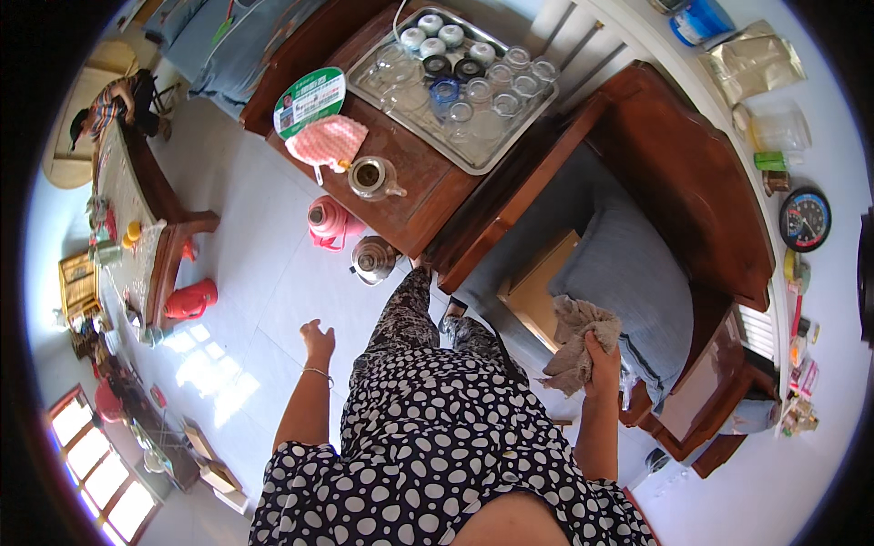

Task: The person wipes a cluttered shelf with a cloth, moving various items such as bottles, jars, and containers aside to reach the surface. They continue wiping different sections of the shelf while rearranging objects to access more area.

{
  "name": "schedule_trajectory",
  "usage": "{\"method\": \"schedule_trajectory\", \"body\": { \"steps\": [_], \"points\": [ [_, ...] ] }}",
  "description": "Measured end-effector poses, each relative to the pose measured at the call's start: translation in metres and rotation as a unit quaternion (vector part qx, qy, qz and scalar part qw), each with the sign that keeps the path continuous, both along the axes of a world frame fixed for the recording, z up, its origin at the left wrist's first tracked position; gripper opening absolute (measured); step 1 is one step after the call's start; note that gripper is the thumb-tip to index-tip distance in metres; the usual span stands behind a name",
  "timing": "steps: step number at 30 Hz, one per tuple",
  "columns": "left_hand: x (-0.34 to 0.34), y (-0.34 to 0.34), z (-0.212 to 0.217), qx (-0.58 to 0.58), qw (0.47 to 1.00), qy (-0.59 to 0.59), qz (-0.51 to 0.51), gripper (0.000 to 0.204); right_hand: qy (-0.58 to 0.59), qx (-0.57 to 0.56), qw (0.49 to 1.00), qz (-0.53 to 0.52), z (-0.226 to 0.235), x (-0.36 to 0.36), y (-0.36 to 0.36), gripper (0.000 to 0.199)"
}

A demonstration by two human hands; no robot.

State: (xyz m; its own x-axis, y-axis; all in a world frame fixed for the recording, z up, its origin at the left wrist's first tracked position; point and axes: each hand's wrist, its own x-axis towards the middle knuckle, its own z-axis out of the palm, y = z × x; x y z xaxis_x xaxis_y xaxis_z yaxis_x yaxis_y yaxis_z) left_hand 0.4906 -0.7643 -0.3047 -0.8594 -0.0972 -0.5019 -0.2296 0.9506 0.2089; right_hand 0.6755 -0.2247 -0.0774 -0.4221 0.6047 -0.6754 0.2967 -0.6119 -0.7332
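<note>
My right hand is closed around a crumpled grey-brown cloth, in front of the blue-grey cushion on a wooden armchair. Over the pale tiled floor, my left hand hangs loosely with its fingers apart and nothing in it. Ahead of me stands a wooden table. On it are a metal tray with several glasses and cups, a small teapot, a pink knitted cloth and a green-and-white round fan.
Beside the table, a pink thermos and a metal kettle stand on the floor. A cardboard box leans by the cushion. At the left is a long table with a red jug near it; another person is behind it.
</note>
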Motion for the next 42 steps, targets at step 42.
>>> {"method": "schedule_trajectory", "body": {
  "steps": [42],
  "points": [
    [-0.202,-0.436,0.022,0.132,0.986,0.099,-0.031,0.037,0.06,0.0,0.997,0.058,-0.002,-0.263,-0.445,0.051]
  ]
}}
